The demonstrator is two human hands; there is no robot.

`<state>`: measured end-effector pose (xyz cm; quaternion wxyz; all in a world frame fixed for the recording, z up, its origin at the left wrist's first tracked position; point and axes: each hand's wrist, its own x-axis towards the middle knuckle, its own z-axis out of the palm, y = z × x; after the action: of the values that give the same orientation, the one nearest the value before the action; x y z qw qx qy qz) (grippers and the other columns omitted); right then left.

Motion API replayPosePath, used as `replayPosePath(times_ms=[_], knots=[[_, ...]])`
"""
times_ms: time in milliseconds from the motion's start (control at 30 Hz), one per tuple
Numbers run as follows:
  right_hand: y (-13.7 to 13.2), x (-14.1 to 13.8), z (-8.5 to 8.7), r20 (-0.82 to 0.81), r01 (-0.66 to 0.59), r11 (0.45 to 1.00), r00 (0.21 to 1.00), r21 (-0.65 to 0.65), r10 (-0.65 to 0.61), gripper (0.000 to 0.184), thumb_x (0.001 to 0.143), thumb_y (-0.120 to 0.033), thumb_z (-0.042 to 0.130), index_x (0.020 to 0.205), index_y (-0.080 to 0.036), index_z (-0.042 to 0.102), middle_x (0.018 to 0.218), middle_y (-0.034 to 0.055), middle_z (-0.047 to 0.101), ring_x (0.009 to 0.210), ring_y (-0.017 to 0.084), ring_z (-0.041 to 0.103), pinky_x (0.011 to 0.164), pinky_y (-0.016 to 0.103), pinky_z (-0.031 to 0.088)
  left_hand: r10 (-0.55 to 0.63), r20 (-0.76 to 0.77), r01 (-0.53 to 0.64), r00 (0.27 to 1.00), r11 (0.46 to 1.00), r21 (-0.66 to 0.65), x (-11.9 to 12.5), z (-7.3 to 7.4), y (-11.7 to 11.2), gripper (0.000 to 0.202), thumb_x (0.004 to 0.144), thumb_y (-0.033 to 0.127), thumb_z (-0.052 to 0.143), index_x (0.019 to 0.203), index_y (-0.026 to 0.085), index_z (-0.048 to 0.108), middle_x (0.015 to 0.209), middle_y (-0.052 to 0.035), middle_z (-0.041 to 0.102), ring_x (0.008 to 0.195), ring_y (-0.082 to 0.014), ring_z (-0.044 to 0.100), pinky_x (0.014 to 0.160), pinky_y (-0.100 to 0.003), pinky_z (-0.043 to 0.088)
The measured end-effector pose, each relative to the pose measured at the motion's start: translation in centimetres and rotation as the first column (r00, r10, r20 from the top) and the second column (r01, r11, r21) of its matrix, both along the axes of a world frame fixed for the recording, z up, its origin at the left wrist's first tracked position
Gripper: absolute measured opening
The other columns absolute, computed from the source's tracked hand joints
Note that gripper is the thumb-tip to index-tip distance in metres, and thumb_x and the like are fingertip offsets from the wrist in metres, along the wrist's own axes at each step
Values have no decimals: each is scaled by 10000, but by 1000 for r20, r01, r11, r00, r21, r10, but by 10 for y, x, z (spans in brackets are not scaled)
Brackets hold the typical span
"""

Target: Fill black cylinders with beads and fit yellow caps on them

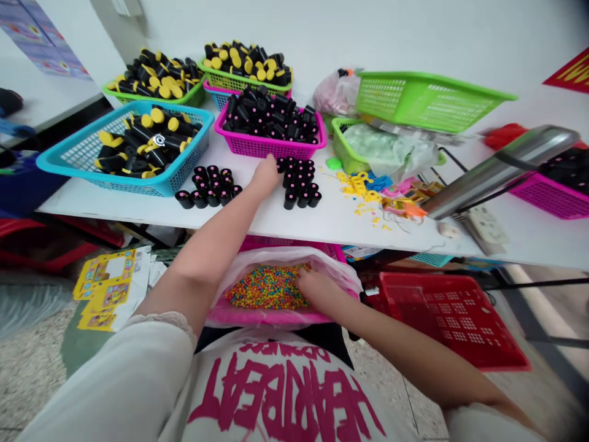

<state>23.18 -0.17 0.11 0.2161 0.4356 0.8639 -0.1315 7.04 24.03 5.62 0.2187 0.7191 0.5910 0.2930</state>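
Note:
My left hand [267,173] reaches over the white table [331,218] to the left edge of a cluster of small black tubes [300,182]; its fingers are curled at the tubes and mostly hidden. A second cluster of black tubes [209,186] stands to its left. My right hand [317,287] rests in a plastic-lined pink basket [257,319] on my lap, fingers bent into the small multicoloured beads [267,287].
Behind the clusters stand a pink basket of black tubes [271,146], a blue basket [69,161] and two green baskets [151,97] of yellow-capped tubes. An empty green basket [427,98], yellow bits [359,184], a metal lamp [501,169] and a red floor basket [451,319] lie right.

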Motion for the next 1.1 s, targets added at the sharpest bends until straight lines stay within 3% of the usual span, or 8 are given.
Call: replayPosePath(times_ms=[133,267,367,467,633,800,933,1100], knots=[[1,-4,-15,-65,-9,997,998,-76,4,378,888,27,393,1131,-47,672,1084,207,709,951,276,722,812,321,548,0,-43,10,999,975,221,-26,33,-44,354,726,148,684,1052,198,555,1059,-98,645,1091,-284,594,972,-409,448],[6,-11,-26,-165,-74,986,985,-151,49,346,887,-5,429,1108,-81,684,1069,169,725,923,244,723,783,280,537,-231,-72,241,970,942,233,-44,51,-141,289,777,240,675,1054,211,597,995,-27,694,925,-204,665,876,-334,504],[11,-11,-33,-241,-121,974,968,-193,73,352,866,-33,484,1131,-141,688,1118,121,729,940,214,714,783,254,524,-462,29,463,886,884,-59,-49,33,-208,265,822,278,650,1083,233,633,1006,1,736,905,-176,696,833,-285,531],[16,-7,-38,-346,-100,965,938,-242,11,408,828,-33,514,1168,-175,689,1076,96,751,894,209,715,747,258,516,-489,50,489,871,849,-200,-51,-1,-244,327,837,261,627,1164,248,632,1153,-14,726,1017,-194,692,901,-300,525],[20,4,-28,-509,-62,928,848,-368,-145,306,804,-108,644,1088,-183,730,1027,71,766,887,225,708,788,294,512,-376,9,364,926,890,-275,-53,-44,-262,323,780,183,622,1099,189,675,1068,-63,749,962,-228,701,860,-326,534],[15,8,-2,-652,-18,938,723,-346,-227,241,846,-128,653,1072,-180,717,1048,54,751,964,188,687,895,306,505,-303,-2,284,953,896,-342,-55,-54,-267,311,754,234,656,1058,203,715,992,-52,765,907,-233,705,811,-324,528],[10,4,9,-751,-23,990,654,-141,-92,253,907,-139,581,1127,-182,698,1112,88,693,1036,179,645,941,323,501,-324,13,302,946,865,-401,-55,-54,-265,327,761,245,652,1081,229,719,939,-23,770,816,-198,700,733,-281,512],[7,-5,9,-689,-141,982,700,128,190,296,952,-109,472,1154,-179,676,1107,99,629,1028,186,605,888,329,529,-309,37,298,950,869,-394,-56,-53,-265,340,766,240,663,1099,192,713,950,-46,758,826,-206,691,733,-293,505]])
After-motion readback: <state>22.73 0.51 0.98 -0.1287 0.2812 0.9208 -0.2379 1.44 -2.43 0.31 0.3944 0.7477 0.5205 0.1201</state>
